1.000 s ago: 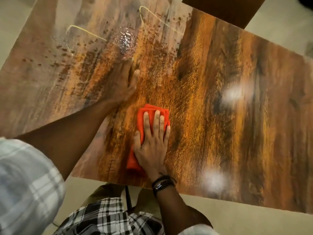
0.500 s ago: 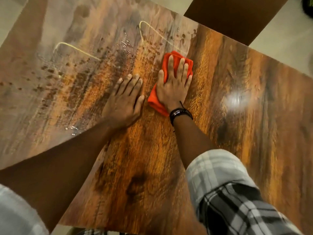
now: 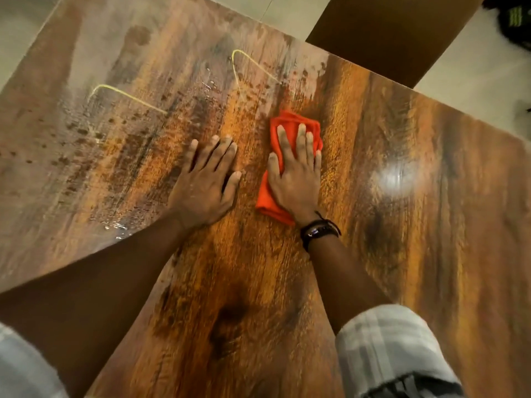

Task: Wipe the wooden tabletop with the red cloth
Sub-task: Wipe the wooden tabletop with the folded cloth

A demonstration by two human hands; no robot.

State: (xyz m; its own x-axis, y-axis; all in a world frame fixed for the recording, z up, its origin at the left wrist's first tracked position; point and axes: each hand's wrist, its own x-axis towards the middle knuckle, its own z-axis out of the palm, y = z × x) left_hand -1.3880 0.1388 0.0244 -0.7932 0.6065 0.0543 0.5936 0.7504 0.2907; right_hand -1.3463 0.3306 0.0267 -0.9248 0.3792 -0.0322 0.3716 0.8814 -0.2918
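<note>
The wooden tabletop [image 3: 373, 254] fills the view, glossy at right and speckled with wet droplets at left. The left hand [image 3: 205, 182] lies flat with fingers spread, just beside the right hand [image 3: 296, 179], whose open palm presses the folded red cloth [image 3: 265, 196] onto the wood near the far edge; a dark wristband [image 3: 319, 232] circles that wrist.

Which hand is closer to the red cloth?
Right. The right hand lies flat on top of the red cloth; the left hand rests on the tabletop beside it, not touching.
</note>
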